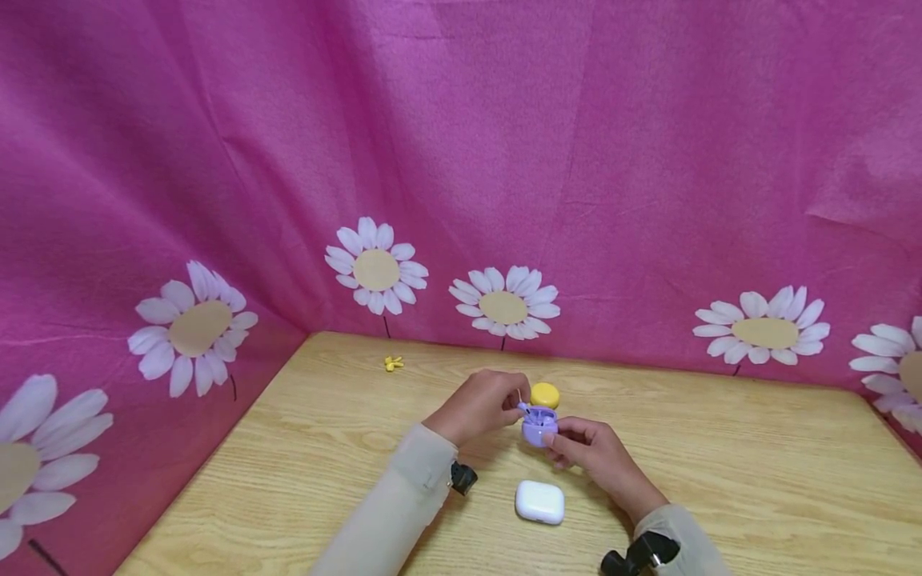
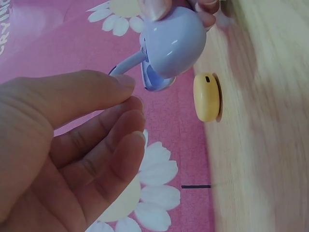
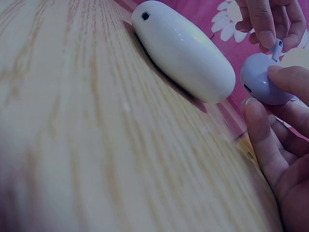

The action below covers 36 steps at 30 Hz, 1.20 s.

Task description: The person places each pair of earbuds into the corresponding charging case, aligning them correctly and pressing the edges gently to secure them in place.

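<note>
Purple earbud [image 2: 129,63] right at the mouth of its open case, one hand on each.
So the left hand [image 1: 483,406] has the bud's stem pinched between thumb and fingertips, and the right hand [image 1: 594,452] grips the purple case [image 1: 539,433] just beside it, thumb on the near side. I count three cases: that purple one, plus one yellow case [image 1: 545,395] just behind it and one white case [image 1: 539,502] nearer on the desk [image 1: 720,464]. Yellow earbuds [image 1: 392,364], looks like two, sit far left. Readable writing: "CRYIN" on the pink cloth [image 2: 48,43], cut off at the frame edge.
</note>
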Tool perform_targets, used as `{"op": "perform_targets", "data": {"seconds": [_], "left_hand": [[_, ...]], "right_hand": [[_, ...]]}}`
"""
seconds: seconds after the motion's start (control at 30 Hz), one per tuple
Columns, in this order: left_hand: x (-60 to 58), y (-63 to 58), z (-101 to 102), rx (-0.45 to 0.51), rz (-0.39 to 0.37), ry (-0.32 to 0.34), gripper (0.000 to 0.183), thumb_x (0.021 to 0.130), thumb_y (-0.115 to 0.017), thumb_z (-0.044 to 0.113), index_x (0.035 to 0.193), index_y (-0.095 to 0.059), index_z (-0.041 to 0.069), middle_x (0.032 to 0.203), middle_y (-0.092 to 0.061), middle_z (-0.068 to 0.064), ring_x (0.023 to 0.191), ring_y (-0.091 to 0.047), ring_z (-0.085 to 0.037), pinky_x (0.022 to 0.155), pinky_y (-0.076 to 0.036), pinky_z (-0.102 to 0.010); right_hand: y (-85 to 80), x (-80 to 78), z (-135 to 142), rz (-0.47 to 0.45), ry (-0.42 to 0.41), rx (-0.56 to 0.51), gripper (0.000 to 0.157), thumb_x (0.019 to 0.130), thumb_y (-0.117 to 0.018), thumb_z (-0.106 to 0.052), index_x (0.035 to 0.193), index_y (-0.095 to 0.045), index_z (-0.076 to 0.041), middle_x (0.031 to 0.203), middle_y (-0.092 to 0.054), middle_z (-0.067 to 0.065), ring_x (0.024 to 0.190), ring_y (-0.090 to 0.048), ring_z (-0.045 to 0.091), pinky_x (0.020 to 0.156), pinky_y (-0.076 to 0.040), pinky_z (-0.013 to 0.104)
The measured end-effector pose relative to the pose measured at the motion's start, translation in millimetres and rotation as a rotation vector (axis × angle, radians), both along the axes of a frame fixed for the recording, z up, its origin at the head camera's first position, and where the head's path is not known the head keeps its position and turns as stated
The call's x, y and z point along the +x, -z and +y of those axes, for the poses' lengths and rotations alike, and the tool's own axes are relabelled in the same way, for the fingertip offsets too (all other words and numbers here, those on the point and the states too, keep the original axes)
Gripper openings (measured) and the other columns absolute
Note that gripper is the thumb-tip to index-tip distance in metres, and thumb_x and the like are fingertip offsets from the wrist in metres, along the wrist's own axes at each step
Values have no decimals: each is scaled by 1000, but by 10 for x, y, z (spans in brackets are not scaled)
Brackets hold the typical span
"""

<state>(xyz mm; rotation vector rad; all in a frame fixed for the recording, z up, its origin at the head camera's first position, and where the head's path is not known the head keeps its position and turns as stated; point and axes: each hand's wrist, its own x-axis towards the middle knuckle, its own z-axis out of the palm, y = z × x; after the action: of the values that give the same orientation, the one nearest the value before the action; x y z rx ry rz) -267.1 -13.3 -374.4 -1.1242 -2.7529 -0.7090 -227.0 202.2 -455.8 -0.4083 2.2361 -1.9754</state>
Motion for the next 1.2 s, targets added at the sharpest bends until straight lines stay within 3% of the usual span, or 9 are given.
{"op": "perform_targets", "data": {"seconds": [0.33, 1.2], "left_hand": [[11, 18, 17, -30, 32, 6, 13, 85, -75, 14, 94, -66, 17, 75, -61, 11, 69, -53, -3, 63, -44, -15], [26, 30, 62, -56, 18, 8, 12, 86, -74, 16, 95, -67, 18, 74, -57, 12, 68, -51, -3, 60, -42, -15]], "right_hand": [[-2, -5, 1, 0, -10, 1, 36, 93, -65, -14, 115, -58, 13, 91, -67, 19, 78, -65, 15, 69, -57, 34], [38, -23, -4, 25, -8, -8, 35, 91, -66, -11, 113, -58, 15, 90, -67, 18, 78, -66, 16, 68, -57, 35]]}}
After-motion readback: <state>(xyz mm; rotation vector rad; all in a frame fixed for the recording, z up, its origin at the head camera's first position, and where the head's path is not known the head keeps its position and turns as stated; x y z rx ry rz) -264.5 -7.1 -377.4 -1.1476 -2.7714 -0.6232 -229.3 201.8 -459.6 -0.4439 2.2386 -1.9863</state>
